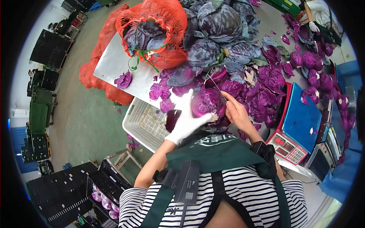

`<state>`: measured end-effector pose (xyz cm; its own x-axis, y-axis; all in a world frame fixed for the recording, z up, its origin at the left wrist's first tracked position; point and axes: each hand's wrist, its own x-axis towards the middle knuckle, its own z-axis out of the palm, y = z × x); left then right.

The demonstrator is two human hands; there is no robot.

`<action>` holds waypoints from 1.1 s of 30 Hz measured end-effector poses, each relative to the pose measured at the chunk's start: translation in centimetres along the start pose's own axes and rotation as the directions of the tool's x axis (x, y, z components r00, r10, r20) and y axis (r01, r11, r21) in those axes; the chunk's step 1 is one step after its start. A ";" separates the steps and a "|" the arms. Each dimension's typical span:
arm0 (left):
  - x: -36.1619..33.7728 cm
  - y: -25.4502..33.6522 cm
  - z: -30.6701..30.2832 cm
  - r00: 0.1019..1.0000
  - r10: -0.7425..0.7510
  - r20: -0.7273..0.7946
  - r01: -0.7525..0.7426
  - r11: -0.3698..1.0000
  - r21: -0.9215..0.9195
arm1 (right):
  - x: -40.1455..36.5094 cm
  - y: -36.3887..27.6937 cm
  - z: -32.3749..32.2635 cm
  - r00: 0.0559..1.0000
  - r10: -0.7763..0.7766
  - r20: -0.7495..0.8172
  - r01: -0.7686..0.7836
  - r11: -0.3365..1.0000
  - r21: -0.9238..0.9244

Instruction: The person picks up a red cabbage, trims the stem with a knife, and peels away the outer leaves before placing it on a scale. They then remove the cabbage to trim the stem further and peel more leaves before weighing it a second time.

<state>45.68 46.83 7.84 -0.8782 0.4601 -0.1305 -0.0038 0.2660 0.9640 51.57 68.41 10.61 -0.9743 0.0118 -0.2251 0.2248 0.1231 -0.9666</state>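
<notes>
My left hand (187, 119), in a white glove, is curved round the side of a peeled red cabbage (206, 102), thumb along its lower edge. My bare right hand (236, 112) is closed on a knife, its handle hidden in my fingers. The thin knife blade (216, 84) points up and left over the far side of the cabbage. Loose purple leaves (262, 85) lie heaped to the right of my hands. Just beyond the held cabbage are whole dark red cabbages (218, 22) with their outer leaves on.
A red mesh sack (173, 19) with cabbages lies on the metal table (110, 62). Below its edge stands a white plastic crate (131, 121). At right are a red scale (289, 146) with a blue tray (303, 117), trimmed cabbages (313, 78) and a co-worker's gloved hand (314, 27).
</notes>
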 end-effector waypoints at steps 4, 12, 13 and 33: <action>0.8 3.6 -1.5 0.986 0.078 0.146 -0.104 0.978 0.181 | -0.1 -0.1 0.4 0.999 -0.052 0.001 0.052 0.997 -0.052; 1.2 2.6 -1.6 0.982 0.120 0.143 -0.140 0.980 0.143 | -1.9 1.0 1.2 0.928 -0.354 0.117 0.311 0.564 -0.765; 1.2 2.4 -1.7 0.979 0.146 0.142 -0.168 0.974 0.155 | -1.9 1.0 1.3 0.929 -0.353 0.115 0.309 0.564 -0.766; 1.3 2.7 -1.4 0.991 0.069 0.111 -0.087 0.983 0.162 | -1.9 -3.3 1.8 0.987 -0.155 -0.049 0.089 0.766 -0.637</action>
<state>43.89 46.94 10.61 -0.8176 0.5690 -0.0882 0.1501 0.3585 0.9214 52.68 66.25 13.99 -0.9970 0.0408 -0.0660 0.0749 0.7272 -0.6823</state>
